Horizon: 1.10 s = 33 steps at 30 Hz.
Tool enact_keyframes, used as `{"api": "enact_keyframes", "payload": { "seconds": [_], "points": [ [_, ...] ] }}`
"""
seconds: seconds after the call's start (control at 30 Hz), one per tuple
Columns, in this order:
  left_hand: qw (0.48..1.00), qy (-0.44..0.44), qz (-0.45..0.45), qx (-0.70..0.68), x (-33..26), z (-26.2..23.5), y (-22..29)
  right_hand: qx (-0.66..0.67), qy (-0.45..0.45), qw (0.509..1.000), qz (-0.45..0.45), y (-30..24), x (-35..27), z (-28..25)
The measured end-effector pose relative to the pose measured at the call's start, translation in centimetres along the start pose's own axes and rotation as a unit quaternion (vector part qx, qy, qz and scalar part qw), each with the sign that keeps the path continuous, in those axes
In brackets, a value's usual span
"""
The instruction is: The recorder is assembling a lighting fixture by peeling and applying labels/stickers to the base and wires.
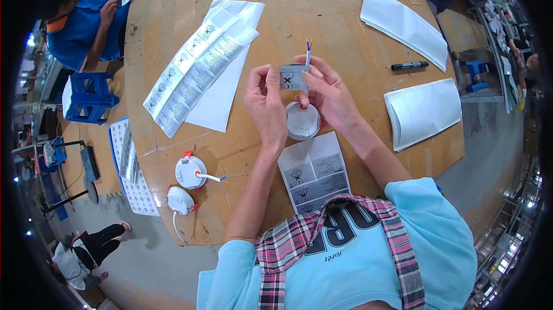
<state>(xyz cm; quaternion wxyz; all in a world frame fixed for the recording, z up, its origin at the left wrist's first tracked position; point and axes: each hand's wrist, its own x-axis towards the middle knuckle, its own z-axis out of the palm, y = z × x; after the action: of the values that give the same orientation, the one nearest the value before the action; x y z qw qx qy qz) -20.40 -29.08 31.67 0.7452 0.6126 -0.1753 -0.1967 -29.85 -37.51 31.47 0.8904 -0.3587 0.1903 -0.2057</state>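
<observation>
My left hand [265, 95] pinches the left edge of a small grey printed label [291, 78] between thumb and fingers. My right hand [330, 94] grips a white cable [307, 60] at the label's right edge. The cable points away from me, with bare coloured wire ends at its tip. Just below the hands lies a round white downlight [302, 122] with red-orange clips, partly covered by the right hand's fingers. Whether the label is stuck to the cable I cannot tell. Between my forearms rests a printed label sheet [314, 174].
Two more downlights, one [190, 172] above another [180, 200], sit at the table's left edge. Label sheets [199, 62] lie far left. White paper stacks [423, 111] and a black marker [409, 65] lie right. A co-worker [86, 16] sits at the far left beside a blue stool [92, 98].
</observation>
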Motion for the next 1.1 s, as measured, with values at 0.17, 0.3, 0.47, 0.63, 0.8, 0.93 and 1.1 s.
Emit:
{"api": "enact_keyframes", "payload": {
  "seconds": [0.17, 0.3, 0.47, 0.63, 0.8, 0.93, 1.1],
  "points": [
    [0.999, -0.026, -0.018, -0.041, 0.1, -0.2, 0.4, -0.027, 0.028, 0.999, -0.023, 0.0, -0.1, 0.4],
    [0.998, -0.045, -0.03, -0.031, 0.2, 0.2, 0.8, -0.07, 0.053, 0.995, -0.044, 0.2, -0.2, 0.6],
    [0.998, -0.04, -0.043, -0.018, 0.2, -0.1, 0.4, -0.097, 0.066, 0.991, -0.068, 0.4, -0.3, 0.8],
    [0.998, -0.022, -0.049, -0.032, 0.0, -0.2, -0.2, -0.109, 0.1, 0.987, -0.066, 0.6, -0.4, 0.9],
    [0.998, -0.018, -0.055, 0.002, 0.0, -0.2, -0.4, -0.118, 0.105, 0.985, -0.075, 0.5, -0.5, 0.9],
    [0.999, -0.009, -0.044, 0.012, 0.0, 0.0, -0.2, -0.119, 0.108, 0.984, -0.076, 0.4, -0.5, 0.8],
    [0.999, -0.009, -0.038, 0.016, 0.1, -0.1, -0.7, -0.124, 0.107, 0.984, -0.074, 0.5, -0.4, 0.7]
  ]
}}
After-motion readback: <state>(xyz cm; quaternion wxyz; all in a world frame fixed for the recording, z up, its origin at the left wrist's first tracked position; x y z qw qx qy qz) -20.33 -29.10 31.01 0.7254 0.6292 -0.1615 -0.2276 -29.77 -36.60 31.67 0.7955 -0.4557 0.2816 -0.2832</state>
